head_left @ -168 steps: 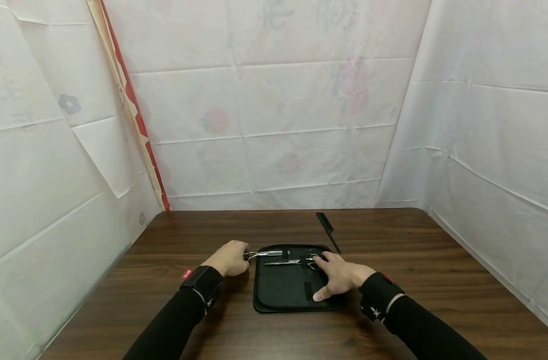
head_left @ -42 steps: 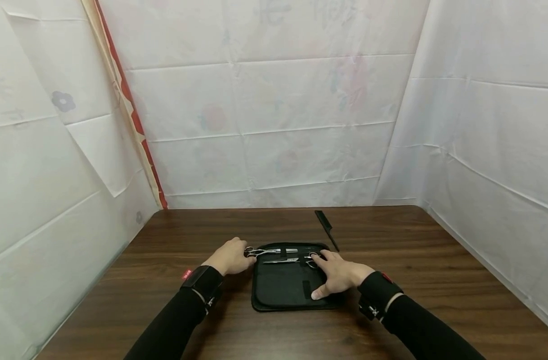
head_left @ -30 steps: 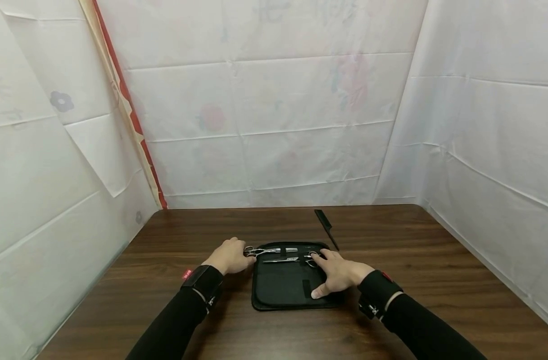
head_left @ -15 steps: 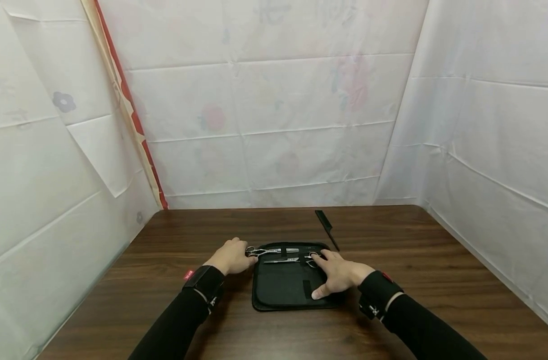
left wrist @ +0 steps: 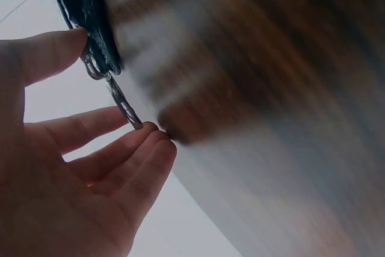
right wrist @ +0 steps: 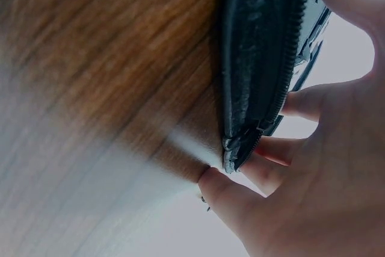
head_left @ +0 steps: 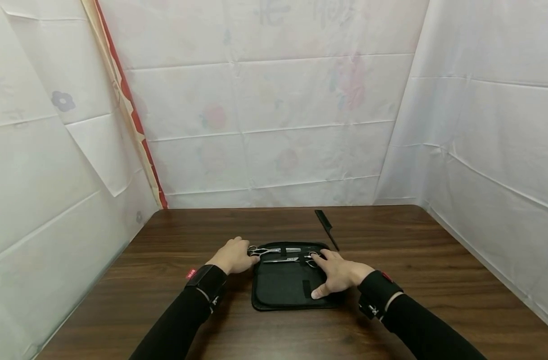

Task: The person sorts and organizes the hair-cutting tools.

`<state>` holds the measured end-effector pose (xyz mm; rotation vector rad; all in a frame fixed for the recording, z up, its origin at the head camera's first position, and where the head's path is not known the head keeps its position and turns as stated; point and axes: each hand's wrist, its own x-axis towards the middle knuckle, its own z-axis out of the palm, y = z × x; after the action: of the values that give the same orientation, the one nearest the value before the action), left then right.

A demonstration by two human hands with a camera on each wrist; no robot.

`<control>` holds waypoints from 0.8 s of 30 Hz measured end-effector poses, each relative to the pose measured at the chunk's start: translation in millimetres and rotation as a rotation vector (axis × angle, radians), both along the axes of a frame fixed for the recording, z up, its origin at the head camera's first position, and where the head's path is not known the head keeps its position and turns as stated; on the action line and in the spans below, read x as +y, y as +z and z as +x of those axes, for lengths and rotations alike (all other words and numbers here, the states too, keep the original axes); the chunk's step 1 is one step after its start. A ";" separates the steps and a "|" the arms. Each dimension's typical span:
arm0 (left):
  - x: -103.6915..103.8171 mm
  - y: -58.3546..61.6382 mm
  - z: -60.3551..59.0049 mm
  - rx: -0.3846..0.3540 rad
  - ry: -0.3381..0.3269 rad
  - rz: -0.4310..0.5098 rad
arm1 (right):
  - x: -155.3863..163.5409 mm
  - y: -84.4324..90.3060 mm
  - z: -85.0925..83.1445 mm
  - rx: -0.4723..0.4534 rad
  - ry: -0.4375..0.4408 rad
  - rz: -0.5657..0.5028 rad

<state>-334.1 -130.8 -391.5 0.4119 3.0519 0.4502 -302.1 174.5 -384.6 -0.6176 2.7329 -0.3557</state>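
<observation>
A black zip case (head_left: pixel 285 287) lies open on the table with silver scissors (head_left: pixel 266 251) along its far side, their blades under a strap. My left hand (head_left: pixel 232 256) holds the handles of these scissors just past the case's left edge. In the left wrist view, the thumb is at one finger ring and the fingertips are at the end of the other ring (left wrist: pixel 123 103). Second scissors (head_left: pixel 283 260) lie just nearer in the case, blades to the left. My right hand (head_left: pixel 339 275) rests spread over the case's right side, near the zipper edge (right wrist: pixel 283 76).
Beyond the case, a black tail comb (head_left: pixel 324 220) lies on the brown wooden table (head_left: pixel 201 225), its handle toward the case. White plastic sheeting (head_left: pixel 274 125) hangs behind the table and on both sides.
Since the oldest frame, the far scissors have slid right, deeper into the case, with blades now through the strap. My left hand has shifted slightly right with them. My right hand stays in place.
</observation>
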 end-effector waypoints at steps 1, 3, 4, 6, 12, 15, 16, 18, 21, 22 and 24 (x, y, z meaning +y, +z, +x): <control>0.4 0.1 -0.3 -0.002 0.000 0.001 | 0.0 0.0 0.0 0.000 0.000 0.001; 0.9 -0.3 -0.8 -0.007 -0.001 0.003 | 0.0 -0.1 0.1 0.000 0.000 0.000; 1.1 -0.5 -1.1 -0.009 0.000 0.003 | 0.0 -0.2 0.1 0.001 0.001 -0.001; 1.6 -0.6 -1.4 -0.012 -0.002 0.004 | 0.1 -0.3 0.3 -0.001 0.001 -0.003; 4.1 -0.1 -2.1 -0.012 -0.005 0.004 | 0.3 0.3 0.0 -0.004 0.001 -0.005; 5.4 -0.1 -2.9 -0.008 -0.005 0.003 | 0.7 0.7 -0.5 -0.004 -0.001 0.000; 5.7 -0.1 -3.3 -0.006 -0.005 0.005 | 0.9 0.6 -0.8 -0.003 -0.001 0.002; 6.0 -0.1 -3.5 -0.005 -0.009 0.008 | 1.2 0.4 -1.2 -0.003 -0.001 0.005; 6.0 0.1 -3.2 -0.005 -0.011 0.008 | 1.4 -0.1 -1.4 -0.005 0.001 0.005; 5.9 0.2 -3.2 -0.005 -0.011 0.010 | 1.4 -0.3 -1.4 -0.007 0.002 0.004; 6.0 0.3 -3.2 -0.007 -0.011 0.010 | 1.2 -0.4 -1.4 -0.010 0.000 0.001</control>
<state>-337.2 -124.8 -391.2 0.4267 3.0407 0.4651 -303.5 175.7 -385.0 -0.6147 2.7237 -0.3559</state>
